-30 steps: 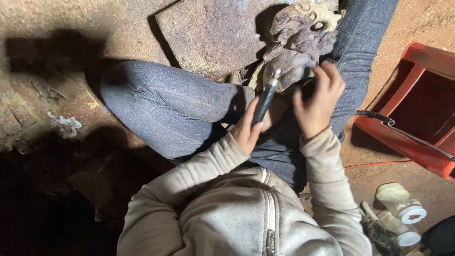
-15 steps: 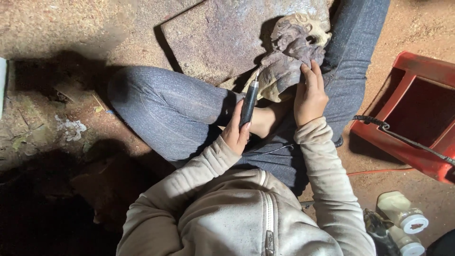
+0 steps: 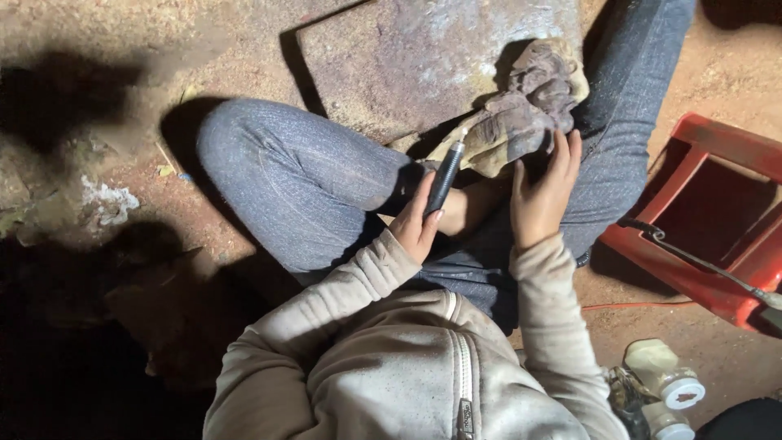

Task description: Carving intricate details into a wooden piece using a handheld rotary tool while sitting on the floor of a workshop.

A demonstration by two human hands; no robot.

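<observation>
The left hand point(image 3: 419, 228) is closed around the black pen-shaped tool point(image 3: 445, 175), so keep it steady while the right hand point(image 3: 542, 200) rests open fingers against the cloth-wrapped lump point(image 3: 521, 110).

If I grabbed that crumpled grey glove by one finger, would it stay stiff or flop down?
The glove would probably flop: it lies bunched in soft folds under the right hand. It looks thick and worn, so likely a bit heavy for cloth, and not slippery. Being crumpled and flat-sided, it should not roll.
</observation>
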